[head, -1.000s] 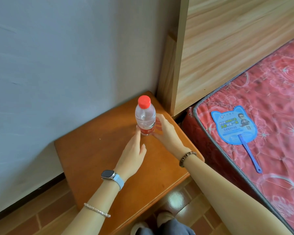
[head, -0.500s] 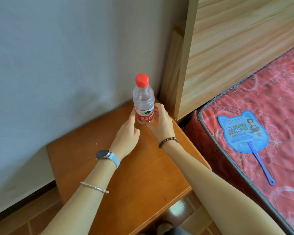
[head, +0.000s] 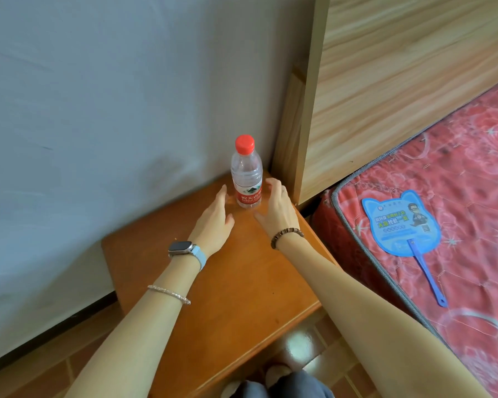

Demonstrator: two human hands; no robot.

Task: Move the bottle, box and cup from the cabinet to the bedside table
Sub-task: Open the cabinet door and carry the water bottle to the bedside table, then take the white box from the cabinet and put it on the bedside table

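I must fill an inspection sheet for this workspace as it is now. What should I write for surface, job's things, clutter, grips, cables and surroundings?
surface: wooden bedside table, orange-brown.
job's things: bottle stands upright near the table's back corner, red cap on; box and cup not in view.
clutter: blue fan lies on the red mattress, off the table.
grips: left hand and right hand flank the bottle, fingers relaxed, holding nothing.
cables: nothing seen.
surroundings: grey wall behind, wooden headboard at right, tiled floor below.
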